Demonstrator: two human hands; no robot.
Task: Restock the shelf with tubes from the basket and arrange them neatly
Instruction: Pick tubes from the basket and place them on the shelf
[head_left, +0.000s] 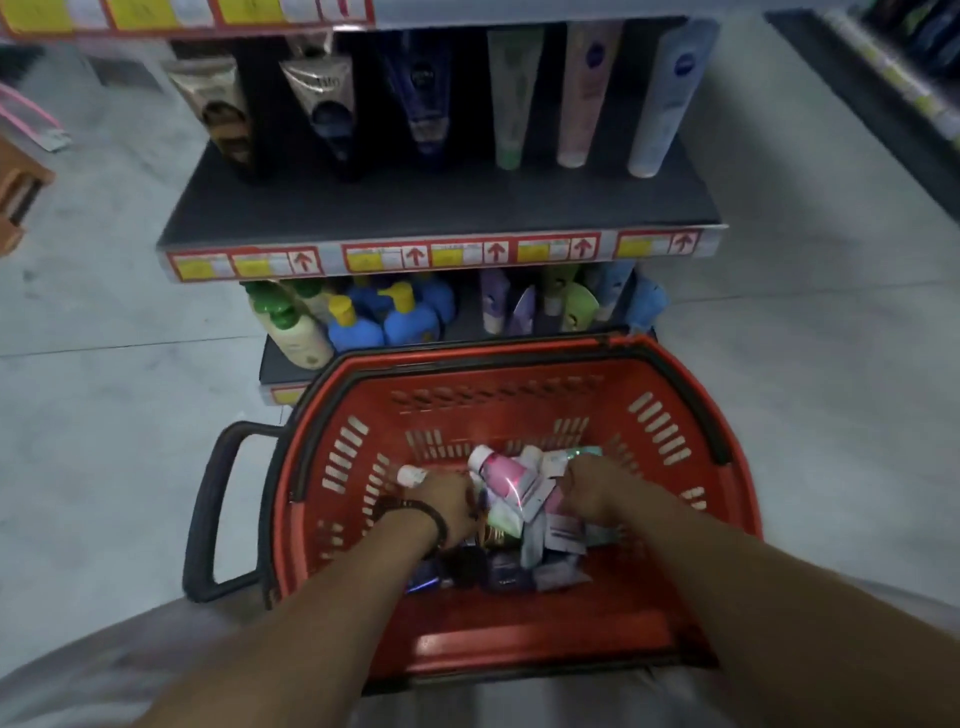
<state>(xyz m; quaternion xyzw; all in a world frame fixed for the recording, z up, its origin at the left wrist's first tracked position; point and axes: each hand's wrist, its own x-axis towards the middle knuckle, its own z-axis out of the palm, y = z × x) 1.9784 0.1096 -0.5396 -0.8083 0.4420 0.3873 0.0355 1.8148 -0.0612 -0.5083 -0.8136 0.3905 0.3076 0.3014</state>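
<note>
A red basket (670, 431) stands on the floor in front of the dark shelf (441, 208). A heap of tubes (524, 514) lies in its bottom, with a pink and white tube (501, 470) on top. Both my hands reach into the heap. My left hand (449, 501) has its fingers curled round a white-capped tube (410, 474) that sticks out to the left. My right hand (592, 488) is curled on tubes at the heap's right side, and a pale green tube (579, 453) pokes out beyond it. Several tubes stand upright along the shelf's back, among them a white tube (667, 98).
Pump bottles (363, 322) and small bottles (566, 301) fill the lower shelf behind the basket. The basket's black handle (208, 509) juts out left. Another shelf (893, 83) runs along the upper right. A brown crate (18, 192) stands at far left on the grey floor.
</note>
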